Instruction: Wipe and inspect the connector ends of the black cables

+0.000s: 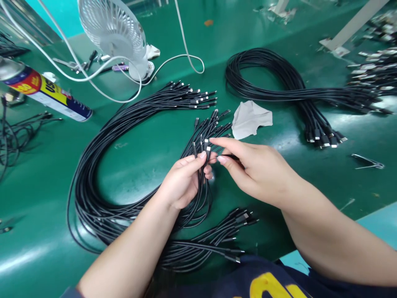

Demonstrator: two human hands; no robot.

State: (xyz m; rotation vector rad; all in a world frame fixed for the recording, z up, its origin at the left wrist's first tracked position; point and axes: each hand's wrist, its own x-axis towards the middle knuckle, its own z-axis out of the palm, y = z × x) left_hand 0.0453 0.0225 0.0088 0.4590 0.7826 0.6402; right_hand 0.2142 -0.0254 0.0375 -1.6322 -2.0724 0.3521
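Plugs [208, 151] best fan toward twelve o'clock, left grip [185, 177] clasping their black cables [202, 191], right grip [252, 167], hold unclear, ideally touching lightly from three.

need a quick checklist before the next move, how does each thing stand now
1. Left grip holding the connectors: ok, several are bunched together.
2. Those connectors level: not ok, they stick up unevenly.
3. Right grip near the bunch: ok, right beside it.
4. Right grip holding the thin dark item: cannot tell.
5. Grey cloth nearby: ok, lying just beyond the right grip.
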